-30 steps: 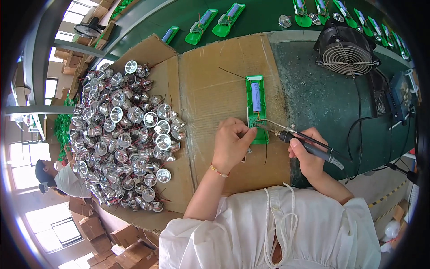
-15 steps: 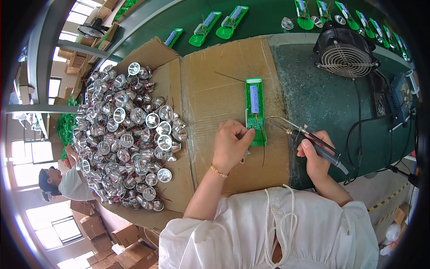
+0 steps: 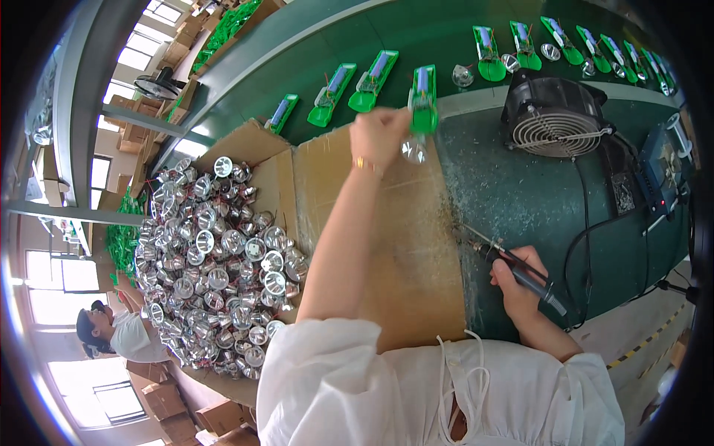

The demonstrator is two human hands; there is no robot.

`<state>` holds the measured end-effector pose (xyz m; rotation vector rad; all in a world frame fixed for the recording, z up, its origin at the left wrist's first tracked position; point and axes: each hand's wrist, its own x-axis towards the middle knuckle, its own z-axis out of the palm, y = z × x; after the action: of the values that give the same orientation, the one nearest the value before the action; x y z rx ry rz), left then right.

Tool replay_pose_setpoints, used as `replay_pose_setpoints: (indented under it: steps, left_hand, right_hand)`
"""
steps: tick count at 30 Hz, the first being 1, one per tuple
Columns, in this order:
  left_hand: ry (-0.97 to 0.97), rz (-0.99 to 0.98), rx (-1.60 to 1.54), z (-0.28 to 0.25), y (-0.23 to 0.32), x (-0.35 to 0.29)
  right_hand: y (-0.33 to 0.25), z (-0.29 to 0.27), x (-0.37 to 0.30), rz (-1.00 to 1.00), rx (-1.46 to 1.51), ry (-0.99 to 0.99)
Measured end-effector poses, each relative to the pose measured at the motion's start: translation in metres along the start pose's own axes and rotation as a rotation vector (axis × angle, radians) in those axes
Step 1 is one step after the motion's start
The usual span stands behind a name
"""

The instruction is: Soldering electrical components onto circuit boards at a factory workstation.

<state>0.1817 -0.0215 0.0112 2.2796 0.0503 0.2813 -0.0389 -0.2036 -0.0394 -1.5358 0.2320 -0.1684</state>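
My left hand (image 3: pixel 381 137), slightly blurred, reaches to the far edge of the cardboard. Its closed fingers are at the left side of a green plastic lamp housing (image 3: pixel 423 104), which holds a blue cylindrical battery. A shiny reflector cup (image 3: pixel 414 152) sits at the housing's near end, beside the hand. In my right hand (image 3: pixel 520 279) is a soldering iron (image 3: pixel 524 276) with a thin metal tube along it, its tip pointing left over the cardboard's right edge.
A heap of silver reflector cups (image 3: pixel 216 267) lies left on the cardboard sheet (image 3: pixel 401 275). More green housings (image 3: pixel 332 94) line the far green surface. A black fan (image 3: pixel 556 115) and a blue soldering station (image 3: pixel 662 175) stand right. Another person (image 3: pixel 123 331) is at far left.
My left hand has carried the green housing from the middle of the cardboard to its far edge. The reflector cup now shows beside it. My right hand still holds the soldering iron, slightly lower.
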Motion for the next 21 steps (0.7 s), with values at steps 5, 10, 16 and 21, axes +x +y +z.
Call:
replay_pose_setpoints:
  steps: [5, 10, 16, 21]
  left_hand:
    - [0.123, -0.047, 0.509, 0.007, -0.016, 0.056]
    - [-0.013, 0.017, 0.659, 0.003, -0.033, 0.044]
    - [-0.014, 0.271, 0.511, -0.033, -0.023, -0.099]
    - [0.037, 0.293, 0.354, -0.071, -0.022, -0.181]
  right_hand:
    - [-0.001, -0.001, 0.0, 0.034, 0.043, 0.017]
    - [-0.002, 0.003, 0.003, 0.068, 0.099, -0.009]
    - [-0.007, -0.003, 0.0, 0.065, 0.061, 0.019]
    - [-0.004, 0.005, 0.003, -0.024, 0.038, 0.001]
